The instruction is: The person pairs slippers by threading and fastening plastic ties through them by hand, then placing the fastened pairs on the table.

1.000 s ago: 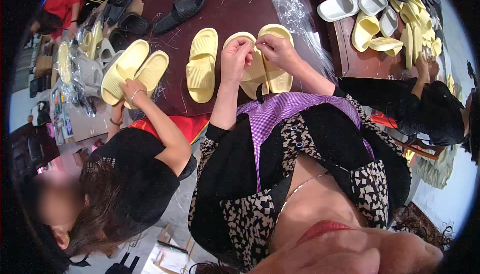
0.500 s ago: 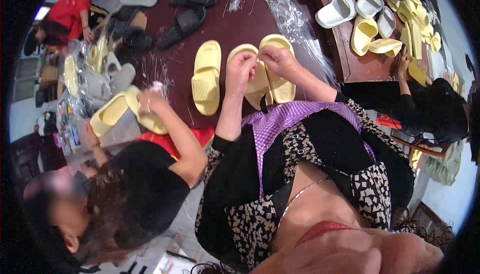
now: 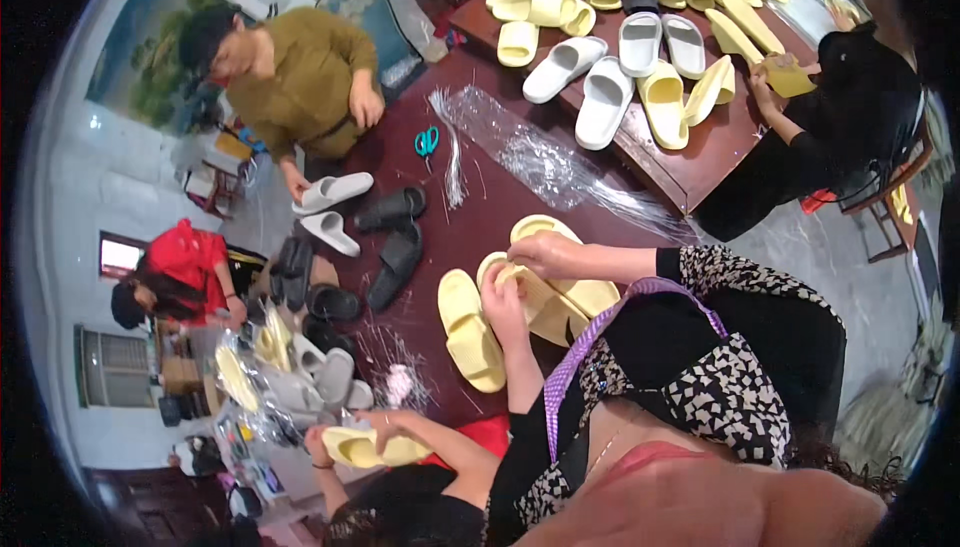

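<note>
My left hand (image 3: 499, 292) and my right hand (image 3: 537, 251) both grip a pair of pale yellow slide sandals (image 3: 570, 294) lying on the dark red table (image 3: 480, 207). The left hand pinches the near end of the pair, the right hand holds the far end. A single yellow slide (image 3: 468, 330) lies just left of my left hand. What sits between my fingers is too small to tell.
Black slides (image 3: 395, 237), grey-white slides (image 3: 332, 190), green scissors (image 3: 427, 140) and clear plastic film (image 3: 545, 162) lie on the table. A second table (image 3: 690, 162) holds many yellow and white slides. Other people work around it; one at lower left holds yellow slides (image 3: 365, 445).
The view has tilted up, showing more of the table and a person in olive. My hands stay on the yellow pair. The person at my left lowered their slides.
</note>
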